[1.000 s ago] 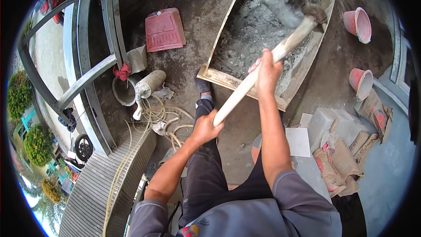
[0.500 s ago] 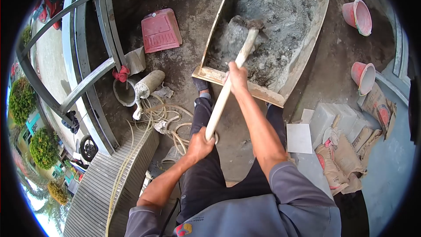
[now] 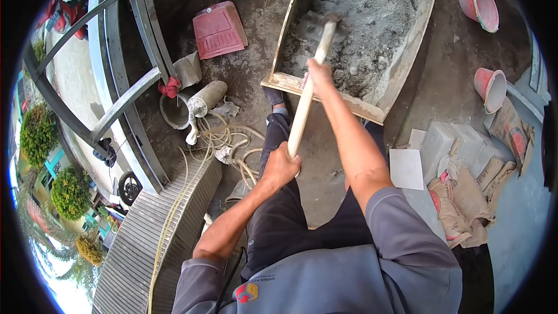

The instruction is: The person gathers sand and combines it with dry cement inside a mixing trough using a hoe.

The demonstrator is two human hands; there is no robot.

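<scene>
Two hands hold one hoe [image 3: 302, 117]. L hand [image 3: 281, 166]: closed fist round the butt end of the handle, in front of the thighs. R hand [image 3: 318, 75]: closed round the handle farther up, over the near board of the trough [image 3: 356, 109]. Both grips are a full wrap, no slack visible.

Hoe position: handle runs up and slightly right from L hand through R hand. Blade [image 3: 318, 25] sits down in the mix [image 3: 372, 17], in the near-left part of the trough, well ahead of the R hand. Blade is caked grey; its edge is prob. buried, but the view is not sharp enough to confirm.

Progress (judgement): mixing under way, not finished. Mix fills most of the trough and the colour is fairly even grey, but the surface is rough w/ lumps and clods, esp. near the front board. No standing water seen. Left to do: break the lumps, turn the far and right-hand material.

Surroundings: one bucket [image 3: 479, 6] lies right of the trough, a second bucket [image 3: 491, 88] nearer, both apart from it. Sacks [image 3: 459, 209] and blocks [image 3: 447, 145] lie at right. Hose [image 3: 226, 145] and red pan [image 3: 219, 29] lie left of the trough.
</scene>
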